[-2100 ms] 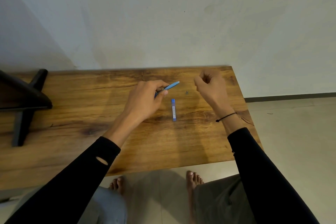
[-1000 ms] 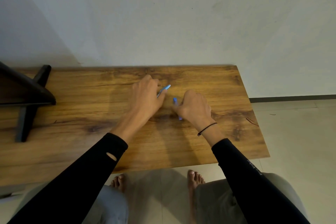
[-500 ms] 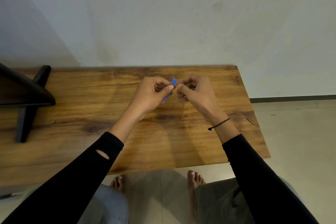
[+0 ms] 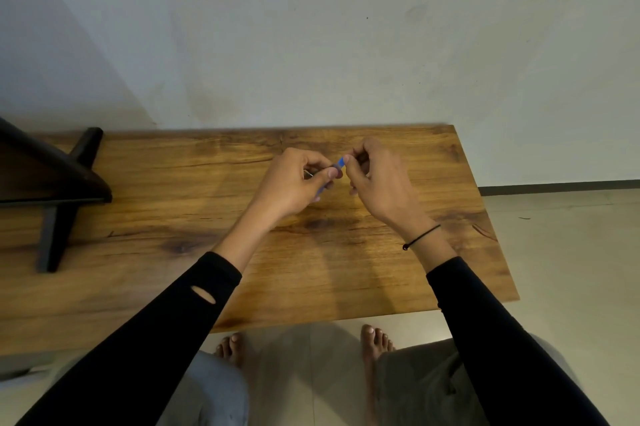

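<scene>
My left hand (image 4: pixel 294 185) and my right hand (image 4: pixel 382 185) meet above the middle of the wooden table (image 4: pixel 173 252). Between them is a small blue tube (image 4: pixel 341 162), tilted, with its lower end showing under my left fingers. My left thumb and fingers are curled round the tube. The fingertips of my right hand pinch its upper end. A thin metal tip (image 4: pixel 308 173) pokes out of my left hand on the left side; the rest of that item is hidden in the hand.
A dark wooden stand (image 4: pixel 55 183) sits on the table's left part. A pale wall runs right behind the table's far edge. The table's right edge (image 4: pixel 491 218) borders a tiled floor, and my bare feet (image 4: pixel 372 339) show below the near edge.
My right hand went down to the table, picked up the blue tube and brought it up to my left hand. In the last half second both hands have barely moved.
</scene>
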A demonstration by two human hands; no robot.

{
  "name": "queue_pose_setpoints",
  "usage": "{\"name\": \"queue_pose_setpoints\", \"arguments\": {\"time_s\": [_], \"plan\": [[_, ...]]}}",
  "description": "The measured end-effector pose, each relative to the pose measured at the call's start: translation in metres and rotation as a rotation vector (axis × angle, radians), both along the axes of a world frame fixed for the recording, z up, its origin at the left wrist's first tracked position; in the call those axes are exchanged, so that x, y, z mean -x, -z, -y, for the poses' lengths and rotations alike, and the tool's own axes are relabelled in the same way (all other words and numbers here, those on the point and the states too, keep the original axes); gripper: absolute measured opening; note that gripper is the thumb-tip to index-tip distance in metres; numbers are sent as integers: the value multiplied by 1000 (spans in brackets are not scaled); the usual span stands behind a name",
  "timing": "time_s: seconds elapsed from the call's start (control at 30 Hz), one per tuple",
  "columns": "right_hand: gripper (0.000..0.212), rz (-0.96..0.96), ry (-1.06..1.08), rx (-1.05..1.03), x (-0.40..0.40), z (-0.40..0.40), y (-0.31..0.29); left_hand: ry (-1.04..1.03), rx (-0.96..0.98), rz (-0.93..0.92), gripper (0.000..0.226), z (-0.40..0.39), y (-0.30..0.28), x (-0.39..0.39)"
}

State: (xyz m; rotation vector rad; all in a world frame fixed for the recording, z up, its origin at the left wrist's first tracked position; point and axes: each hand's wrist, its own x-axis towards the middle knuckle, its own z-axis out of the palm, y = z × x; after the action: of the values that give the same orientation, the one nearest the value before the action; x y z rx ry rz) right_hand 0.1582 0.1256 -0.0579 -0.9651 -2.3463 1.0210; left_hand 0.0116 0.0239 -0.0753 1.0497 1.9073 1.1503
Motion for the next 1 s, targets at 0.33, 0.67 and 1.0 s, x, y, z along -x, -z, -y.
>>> {"name": "queue_pose_setpoints", "arguments": {"time_s": [0.33,0.67,1.0], "plan": [[11,421,-106,-155,-11,-21,16,-89,-53,64,22,4,-2,6],[22,306,6,-143,-3,-14,25,-75,-89,62,13,4,-7,1],[81,-1140,260,1449,7,6,-9,87,-318,-216,19,0,-20,-35]]}}
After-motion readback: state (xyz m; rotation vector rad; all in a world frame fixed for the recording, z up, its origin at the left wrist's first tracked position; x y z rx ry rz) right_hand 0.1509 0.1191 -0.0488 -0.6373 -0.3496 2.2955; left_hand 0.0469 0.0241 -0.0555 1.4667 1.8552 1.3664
